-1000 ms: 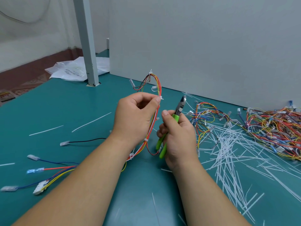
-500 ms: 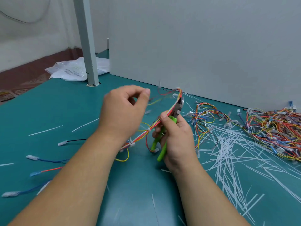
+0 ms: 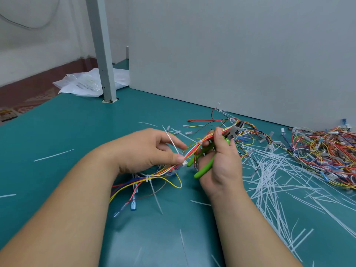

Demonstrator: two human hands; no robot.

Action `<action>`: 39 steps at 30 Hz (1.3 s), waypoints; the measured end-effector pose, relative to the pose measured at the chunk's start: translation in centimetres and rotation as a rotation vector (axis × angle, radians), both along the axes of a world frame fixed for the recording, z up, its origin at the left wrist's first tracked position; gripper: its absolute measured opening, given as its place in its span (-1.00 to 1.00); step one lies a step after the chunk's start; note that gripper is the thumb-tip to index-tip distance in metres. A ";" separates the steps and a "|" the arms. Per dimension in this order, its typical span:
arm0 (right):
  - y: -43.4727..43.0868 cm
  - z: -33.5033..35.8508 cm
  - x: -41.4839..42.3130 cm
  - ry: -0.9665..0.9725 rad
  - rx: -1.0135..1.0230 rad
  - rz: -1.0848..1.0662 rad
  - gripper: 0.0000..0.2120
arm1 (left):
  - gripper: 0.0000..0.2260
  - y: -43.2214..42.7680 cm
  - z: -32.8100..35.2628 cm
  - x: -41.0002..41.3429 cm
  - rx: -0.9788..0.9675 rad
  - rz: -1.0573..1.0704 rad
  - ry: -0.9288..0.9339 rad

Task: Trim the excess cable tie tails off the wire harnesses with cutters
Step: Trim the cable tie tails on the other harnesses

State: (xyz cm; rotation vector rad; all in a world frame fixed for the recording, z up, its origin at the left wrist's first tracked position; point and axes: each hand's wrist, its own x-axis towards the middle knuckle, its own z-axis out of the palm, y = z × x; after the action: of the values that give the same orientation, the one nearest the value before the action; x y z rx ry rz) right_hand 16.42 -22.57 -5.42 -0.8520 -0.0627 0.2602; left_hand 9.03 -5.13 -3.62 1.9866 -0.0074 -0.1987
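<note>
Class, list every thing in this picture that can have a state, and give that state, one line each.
held harness: lifted, stretched between the hands.
cutters: head beside the held harness; jaws unclear.
left hand: pinches the held harness.
right hand: grips the cutters.
upright tie tail: untrimmed.
lower tie tail: untrimmed.
harness pile: heaped on the table.
cut tails: loose, scattered.
</note>
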 end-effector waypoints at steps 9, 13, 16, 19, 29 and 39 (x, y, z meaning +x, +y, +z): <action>0.0 -0.1 0.3 0.047 0.177 -0.034 -0.87 | -0.49 -2.3 -0.6 0.7 -0.038 -0.040 0.005; 0.1 -0.1 0.4 0.037 0.175 -0.026 -0.86 | -0.58 -3.1 -0.5 1.0 0.073 0.096 -0.156; 0.2 -0.2 0.2 0.028 0.114 -0.028 -0.87 | -0.77 -3.6 -0.4 1.0 0.123 0.124 -0.193; 0.4 -0.2 -0.1 0.013 0.055 -0.050 -0.87 | -0.85 -3.9 -0.4 1.0 0.140 0.201 -0.238; 0.9 -0.5 -0.6 -0.004 0.025 -0.188 -0.94 | -0.92 -4.3 -0.6 1.7 -0.139 0.414 -0.325; 1.3 -1.6 -1.3 -0.329 -0.354 -0.113 -0.78 | -0.85 -5.2 -0.9 1.5 0.445 0.641 -0.590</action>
State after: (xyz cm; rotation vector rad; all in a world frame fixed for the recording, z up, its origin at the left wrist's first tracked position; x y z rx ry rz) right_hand 15.15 -21.24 -6.97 -1.2414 -0.2815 0.0211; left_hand 10.56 -10.31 -4.57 2.3048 0.3126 0.8630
